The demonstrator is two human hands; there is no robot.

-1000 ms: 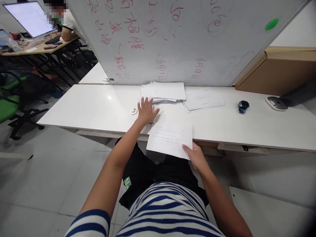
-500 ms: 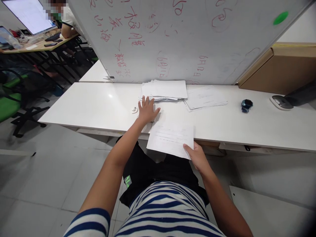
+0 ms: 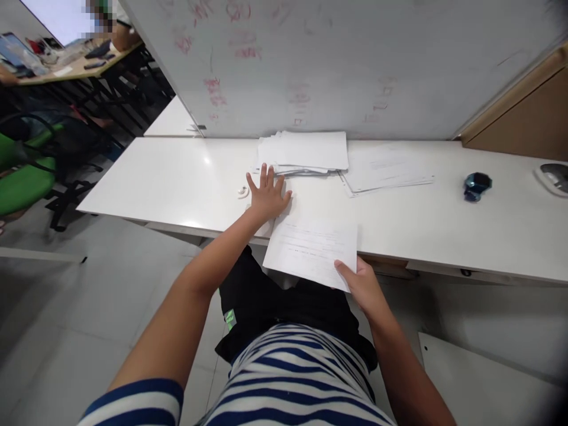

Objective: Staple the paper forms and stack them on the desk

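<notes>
My left hand point(image 3: 267, 194) lies flat on the white table point(image 3: 177, 183), fingers spread, just in front of a stack of papers point(image 3: 306, 152). A small white round object point(image 3: 242, 191) sits just left of that hand. My right hand point(image 3: 361, 283) pinches the near right corner of a printed sheet point(image 3: 313, 248) that hangs over the table's front edge. A second, thinner pile of sheets point(image 3: 386, 171) lies to the right of the stack.
A whiteboard point(image 3: 310, 59) with red writing stands along the table's back edge. A dark blue object point(image 3: 477, 186) sits at the right, a grey puck-like thing point(image 3: 554, 176) beyond it. Green chairs point(image 3: 22, 177) and another person's desk point(image 3: 66, 62) are at the left.
The view has swung down and left, so everything has shifted in the picture. Both hands keep their hold and place on the table and the sheet.
</notes>
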